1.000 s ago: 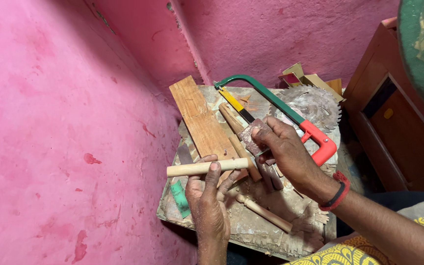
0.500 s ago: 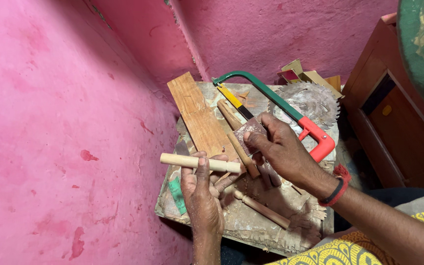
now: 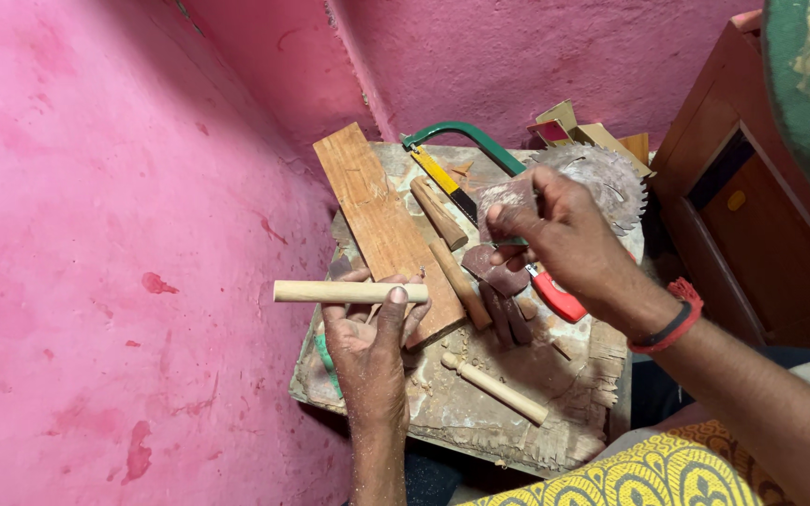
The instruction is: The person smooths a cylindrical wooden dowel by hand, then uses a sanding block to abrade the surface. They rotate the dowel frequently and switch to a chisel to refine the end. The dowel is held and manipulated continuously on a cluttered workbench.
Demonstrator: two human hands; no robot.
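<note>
wooden dowel lies level in our left hand, the fingers curled under it and the thumb pressed on top near its right end, its left end jutting out over the pink wall. beneath the hand we see a rough work board and, slanting up from it, a flat wooden plank. next to the plank lie two brown turned sticks, and a pale peg rests nearer to us. further right, our right hand hovers over the board, fingers pinched shut on a scrap of sandpaper. a green-framed hacksaw with a red handle passes under that hand. behind it sits a round saw blade, and a brown cabinet stands at far right.
</note>
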